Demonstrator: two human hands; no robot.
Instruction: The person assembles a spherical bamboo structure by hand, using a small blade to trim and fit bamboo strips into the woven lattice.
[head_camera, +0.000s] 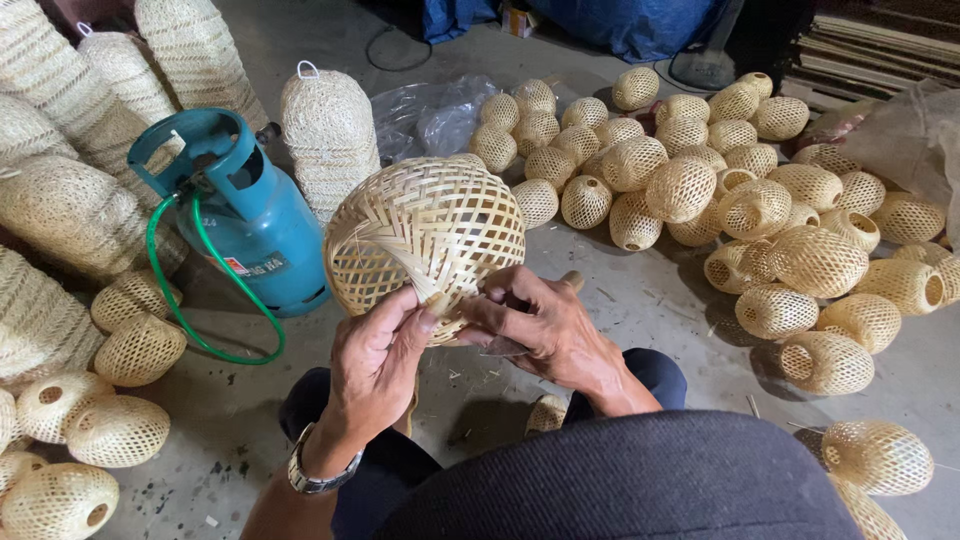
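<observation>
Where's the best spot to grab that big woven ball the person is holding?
Probably the open rim of the woven ball, from its underside facing the person. The round weave gives little to pinch, but the rim's edge does. The left hand and right hand both grip there.

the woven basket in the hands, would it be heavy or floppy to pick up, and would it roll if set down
Probably light: the basket is open lattice of thin strips, mostly air. Likely springy yet shape-holding, since it keeps its dome between the left hand and right hand. Its rounded form suggests it could roll, like the ones heaped on the floor.
</observation>
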